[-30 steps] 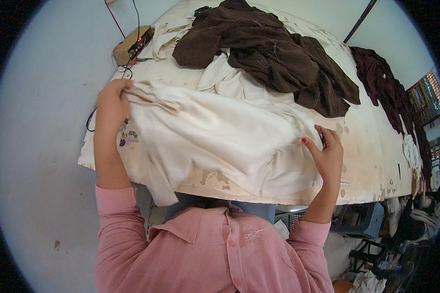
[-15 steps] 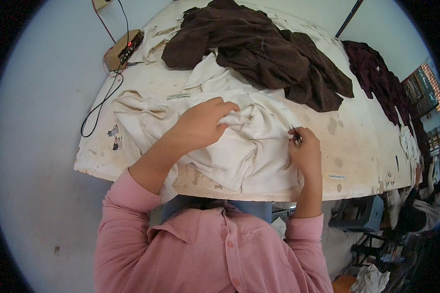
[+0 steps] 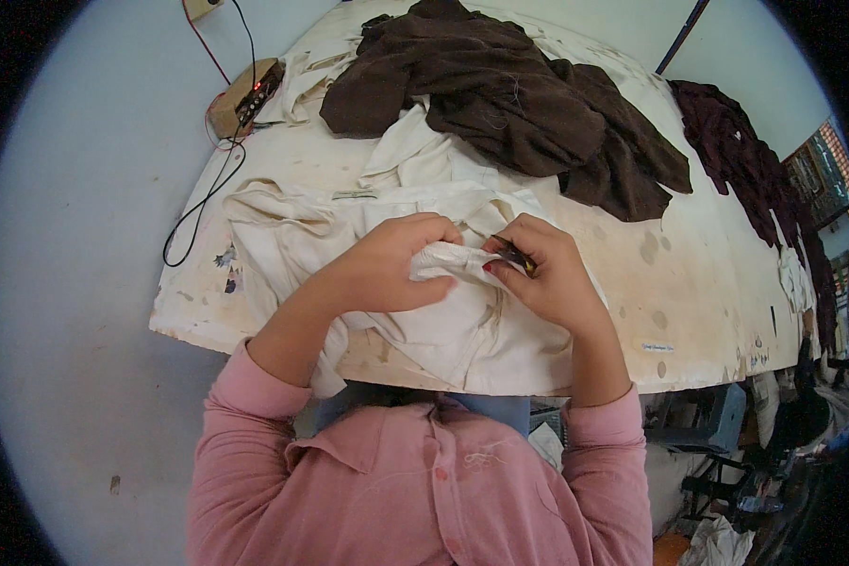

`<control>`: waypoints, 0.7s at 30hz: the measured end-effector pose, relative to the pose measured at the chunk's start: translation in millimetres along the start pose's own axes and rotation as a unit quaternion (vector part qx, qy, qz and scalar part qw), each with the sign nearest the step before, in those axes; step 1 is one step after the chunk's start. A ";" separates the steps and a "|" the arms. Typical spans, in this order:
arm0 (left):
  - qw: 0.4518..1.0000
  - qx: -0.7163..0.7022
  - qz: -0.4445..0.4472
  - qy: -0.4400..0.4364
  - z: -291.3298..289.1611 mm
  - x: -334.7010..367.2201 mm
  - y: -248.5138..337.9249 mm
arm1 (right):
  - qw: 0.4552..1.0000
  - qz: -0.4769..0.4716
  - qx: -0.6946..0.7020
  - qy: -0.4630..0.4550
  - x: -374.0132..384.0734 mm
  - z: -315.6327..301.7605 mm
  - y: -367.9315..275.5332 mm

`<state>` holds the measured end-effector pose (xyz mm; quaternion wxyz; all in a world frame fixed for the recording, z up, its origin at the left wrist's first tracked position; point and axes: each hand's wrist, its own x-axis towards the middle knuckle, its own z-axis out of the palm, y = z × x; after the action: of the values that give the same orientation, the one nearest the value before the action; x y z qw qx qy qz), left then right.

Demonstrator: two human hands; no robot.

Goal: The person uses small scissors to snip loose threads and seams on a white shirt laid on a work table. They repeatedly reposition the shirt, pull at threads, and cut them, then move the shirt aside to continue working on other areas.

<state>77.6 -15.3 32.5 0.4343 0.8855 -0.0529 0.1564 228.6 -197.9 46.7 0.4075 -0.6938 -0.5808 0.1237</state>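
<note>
Since half a second ago: right hand (image 3: 552, 278) moved leftward from the near right edge to meet left hand (image 3: 387, 274) over the middle of the near edge. Both hands closed, pinching one raised fold of cream garment (image 3: 443, 321) between them; small dark tool (image 3: 514, 255), seemingly thread snips, held in the right fingers against that fold.

Cream garment: soft, creased woven cloth, spread along the near edge of worn white table (image 3: 689, 283) and hanging slightly over it. Bare stained tabletop open to the right of the hands, up to the right edge.

Far side: rumpled heap of brown fleecy garments (image 3: 509, 104), well apart from the hands; darker maroon cloth (image 3: 755, 179) along the far right edge. Far left corner: wooden block with red light (image 3: 245, 94), black cable (image 3: 203, 203) trailing over the left edge.
</note>
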 end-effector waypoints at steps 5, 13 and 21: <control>0.995 -0.042 -0.049 0.071 3.3 1.7 12.8 | 0.988 -0.001 0.004 0.157 -3.5 8.4 -15.3; 0.990 -0.118 -0.025 0.071 3.3 -1.2 -4.4 | 0.980 0.142 0.086 0.108 -21.7 29.8 0.7; 0.951 -0.288 -0.115 0.007 3.4 -3.3 -5.4 | 0.985 0.011 0.072 0.159 -6.2 18.2 -25.2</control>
<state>76.5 -14.8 25.4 0.6860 0.7220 0.0091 0.0894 197.3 -196.0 51.1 0.5423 -0.6801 -0.4900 0.0578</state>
